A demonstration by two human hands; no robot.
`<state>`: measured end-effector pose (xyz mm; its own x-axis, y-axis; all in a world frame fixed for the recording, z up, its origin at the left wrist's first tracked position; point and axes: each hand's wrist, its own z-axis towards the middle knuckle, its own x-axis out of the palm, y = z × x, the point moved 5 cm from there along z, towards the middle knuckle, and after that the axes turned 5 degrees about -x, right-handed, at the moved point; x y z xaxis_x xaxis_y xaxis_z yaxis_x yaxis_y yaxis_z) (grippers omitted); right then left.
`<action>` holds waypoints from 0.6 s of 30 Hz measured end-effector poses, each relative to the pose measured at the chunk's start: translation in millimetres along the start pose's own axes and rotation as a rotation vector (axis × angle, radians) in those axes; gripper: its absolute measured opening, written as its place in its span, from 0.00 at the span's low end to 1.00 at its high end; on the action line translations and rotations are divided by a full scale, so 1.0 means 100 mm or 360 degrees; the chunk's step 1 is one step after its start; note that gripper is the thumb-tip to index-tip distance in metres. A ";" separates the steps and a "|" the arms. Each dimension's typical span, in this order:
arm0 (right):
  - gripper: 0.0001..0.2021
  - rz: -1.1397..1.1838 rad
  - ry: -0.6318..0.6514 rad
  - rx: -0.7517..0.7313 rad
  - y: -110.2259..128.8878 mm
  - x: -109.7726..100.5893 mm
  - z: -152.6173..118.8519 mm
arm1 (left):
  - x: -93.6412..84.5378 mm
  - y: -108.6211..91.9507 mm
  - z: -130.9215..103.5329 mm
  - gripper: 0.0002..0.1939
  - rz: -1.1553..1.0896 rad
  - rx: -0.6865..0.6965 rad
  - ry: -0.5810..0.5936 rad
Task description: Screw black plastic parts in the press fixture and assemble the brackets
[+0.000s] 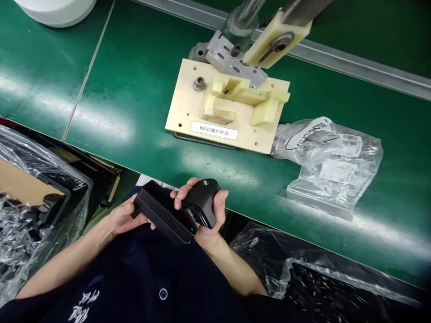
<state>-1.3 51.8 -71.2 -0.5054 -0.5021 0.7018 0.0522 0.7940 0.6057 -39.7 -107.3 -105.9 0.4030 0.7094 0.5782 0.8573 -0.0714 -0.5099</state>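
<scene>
Close to my body, just below the bench's front edge, I hold black plastic parts in both hands. My left hand (125, 217) grips the left end of a long, shallow black plastic housing (164, 213), tilted with its hollow side up. Thumb and fingers of my right hand (218, 211) wrap round a curved black plastic piece (202, 195) with a shiny screw head at its top. The curved piece meets the housing's right end; whether the two are joined I cannot tell. Beyond my hands, a cream fixture (242, 112) with a printed label stands on the bench.
A metal post (247, 15) with a cream block rises behind the fixture. To its right lies a clear plastic bag (336, 166) with labels. Plastic-lined bins of parts flank me, a left bin (30, 233) and a right bin (313, 278). A white round object (57, 11) sits far left.
</scene>
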 end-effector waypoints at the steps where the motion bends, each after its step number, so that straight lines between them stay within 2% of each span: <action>1: 0.27 -0.0018 0.0007 -0.0029 -0.01 0.01 0.00 | 0.00 0.03 0.01 0.35 -0.0045 0.0030 -0.0071; 6: 0.26 0.0124 -0.0088 0.0009 -0.12 0.03 0.01 | 0.06 0.10 0.03 0.37 -0.0492 0.0123 -0.0403; 13: 0.25 0.0211 -0.0236 0.0184 -0.26 0.01 -0.01 | 0.24 0.11 0.02 0.34 -0.0537 0.0183 -0.0427; 15: 0.26 0.0148 -0.0189 0.0119 -0.27 0.00 -0.01 | 0.23 0.10 0.02 0.34 -0.0603 0.0174 -0.0480; 18: 0.30 -0.0035 -0.0071 -0.0130 -0.18 -0.05 -0.01 | 0.13 0.07 -0.01 0.32 -0.0751 0.0078 -0.0642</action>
<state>1.2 39.3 -85.4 -0.5452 -0.5015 0.6717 0.1100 0.7516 0.6504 -27.8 -99.1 -101.5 -0.1765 0.8665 0.4669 0.8939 0.3397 -0.2925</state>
